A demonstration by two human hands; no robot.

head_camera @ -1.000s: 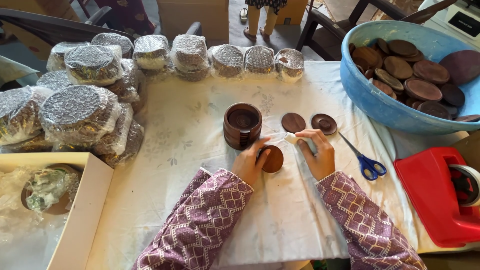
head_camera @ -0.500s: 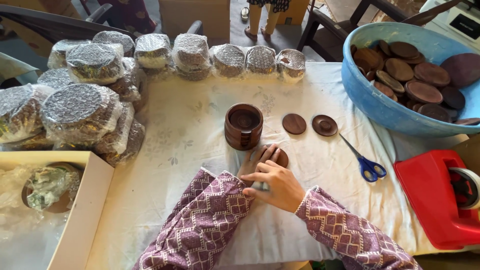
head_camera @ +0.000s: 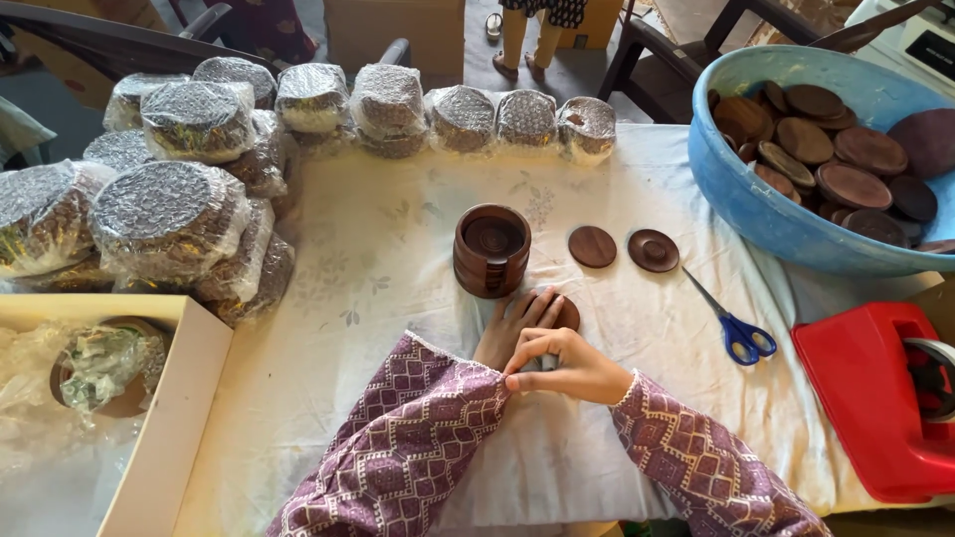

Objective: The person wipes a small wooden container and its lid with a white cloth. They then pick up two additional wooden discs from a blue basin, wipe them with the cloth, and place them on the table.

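A: Two hands meet over one small wooden disc [head_camera: 565,314]. The left hand [head_camera: 517,326] lies flat, fingers spread, pinning it to the white cloth [head_camera: 398,249]; the right hand [head_camera: 567,363] crosses just behind the left wrist, fingers curled together. Whether it pinches anything, the view does not show.

B: So a firm, even press serves best?

A: Likely, so the disc does not skate on the cloth. Just beyond the fingertips stands the round wooden holder [head_camera: 491,249]; two more discs [head_camera: 593,246] lie to its right.

B: And the scissors [head_camera: 731,323]?

A: Well off to the right, before the blue tub [head_camera: 766,214], clear of both sleeves.
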